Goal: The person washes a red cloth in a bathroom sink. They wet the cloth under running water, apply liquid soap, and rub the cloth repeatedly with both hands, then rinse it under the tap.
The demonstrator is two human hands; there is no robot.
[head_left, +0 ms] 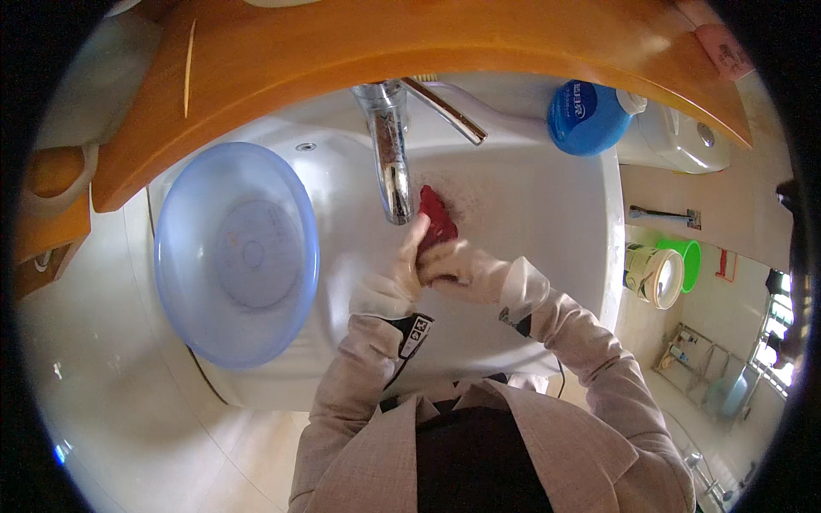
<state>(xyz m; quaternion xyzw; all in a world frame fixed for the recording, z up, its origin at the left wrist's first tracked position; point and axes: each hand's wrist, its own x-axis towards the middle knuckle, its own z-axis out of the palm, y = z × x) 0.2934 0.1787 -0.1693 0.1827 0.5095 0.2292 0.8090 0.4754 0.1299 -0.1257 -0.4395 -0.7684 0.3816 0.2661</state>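
Over the white sink (547, 197), just in front of the chrome faucet (393, 167), both hands are closed around a dark red, wet-looking soft piece (439, 221). Whether it is cloth or raw meat I cannot tell. My left hand (404, 267) grips it from the left side, its thumb side along the piece. From the right, my right hand (469, 267) has its fingers curled over the lower part. Thin translucent gloves cover both hands. Dark specks and a reddish smear lie on the sink bottom beside the piece. No water stream is visible.
A pale blue plastic basin (184, 256) rests across the sink's left side. At the back right stands a blue liquid bottle (586, 120). The faucet lever (445, 111) points right. An orange wooden shelf (342, 38) overhangs the back. Buckets (657, 275) stand beyond the right edge.
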